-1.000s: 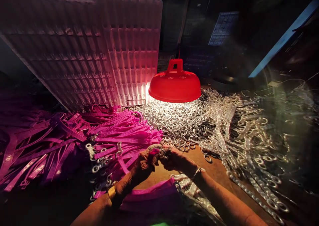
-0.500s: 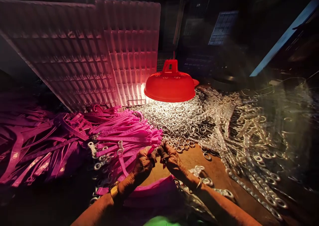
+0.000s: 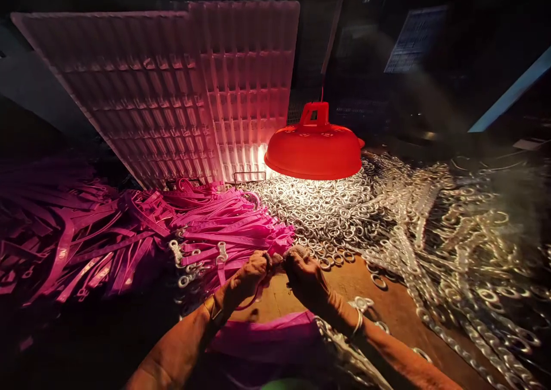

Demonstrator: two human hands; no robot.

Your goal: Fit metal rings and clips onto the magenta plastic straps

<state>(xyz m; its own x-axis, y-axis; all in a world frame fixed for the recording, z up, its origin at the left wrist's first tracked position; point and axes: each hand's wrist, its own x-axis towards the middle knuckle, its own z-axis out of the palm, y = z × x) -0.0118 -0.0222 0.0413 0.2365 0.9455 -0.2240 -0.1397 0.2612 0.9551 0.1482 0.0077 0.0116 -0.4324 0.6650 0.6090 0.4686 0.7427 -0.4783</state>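
Here, both hands [image 3: 257, 265] [image 3: 305, 272] curled closed beside the pink straps [image 3: 241, 227], any held item indistinct.

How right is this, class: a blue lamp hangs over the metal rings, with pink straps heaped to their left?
The colour is wrong: the head view shows a red lamp. It does hang over the metal rings, with pink straps heaped to their left.
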